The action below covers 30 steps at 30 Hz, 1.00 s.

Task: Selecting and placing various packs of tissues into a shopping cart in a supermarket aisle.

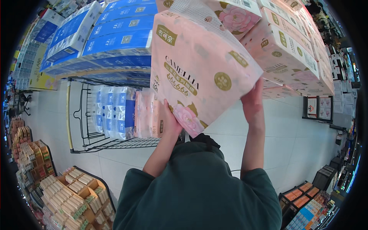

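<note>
Between my two hands a large pink pack of tissues (199, 65) is held up, tilted, with a flower and gold labels on its front. My left hand (171, 120) grips its lower left edge. Round the lower right corner my right hand (253, 100) is closed, some of its fingers hidden behind the pack. To the left stands a black wire shopping cart (86, 130). Inside it are blue and white tissue packs (115, 111) and, beside them, a pink tissue pack (147, 115), partly covered by my left arm.
Ahead on the left rise stacked blue and white tissue packs (122, 36); ahead on the right, stacked pink packs (281, 50). A wooden display rack (94, 188) with small goods stands at the lower left. Dark-framed bins (297, 197) are at the lower right. Pale tiled floor (283, 142) lies between.
</note>
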### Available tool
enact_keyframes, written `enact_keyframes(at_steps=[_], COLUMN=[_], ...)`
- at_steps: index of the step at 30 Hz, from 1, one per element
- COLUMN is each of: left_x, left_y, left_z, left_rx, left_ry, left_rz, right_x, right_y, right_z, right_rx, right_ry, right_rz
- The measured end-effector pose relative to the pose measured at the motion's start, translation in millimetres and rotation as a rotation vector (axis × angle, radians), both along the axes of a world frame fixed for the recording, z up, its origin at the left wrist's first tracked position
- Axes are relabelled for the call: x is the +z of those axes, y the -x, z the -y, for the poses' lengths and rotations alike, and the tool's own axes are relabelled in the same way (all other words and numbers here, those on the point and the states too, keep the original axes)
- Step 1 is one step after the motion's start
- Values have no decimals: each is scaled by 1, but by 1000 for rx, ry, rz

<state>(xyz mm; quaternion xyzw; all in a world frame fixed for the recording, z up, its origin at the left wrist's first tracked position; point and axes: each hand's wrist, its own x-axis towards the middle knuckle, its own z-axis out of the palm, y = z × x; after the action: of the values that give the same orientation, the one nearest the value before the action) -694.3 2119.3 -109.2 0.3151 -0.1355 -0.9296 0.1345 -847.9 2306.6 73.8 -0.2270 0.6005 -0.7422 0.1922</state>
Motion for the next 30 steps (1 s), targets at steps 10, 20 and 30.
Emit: enact_keyframes(at_steps=[10,20,30], left_x=[-8,75,58], left_y=[21,150,142], left_z=[-94,-66,47], left_rx=[-551,-630,21], left_ry=[63,1,351], left_rz=[-110,-598,-99], right_x=[38,167,177], right_y=[4,104,178], right_z=[32,139,185], right_rx=[-137,203,420], right_ry=[-145,-471,-604], right_rz=[-391,-1079,-1123])
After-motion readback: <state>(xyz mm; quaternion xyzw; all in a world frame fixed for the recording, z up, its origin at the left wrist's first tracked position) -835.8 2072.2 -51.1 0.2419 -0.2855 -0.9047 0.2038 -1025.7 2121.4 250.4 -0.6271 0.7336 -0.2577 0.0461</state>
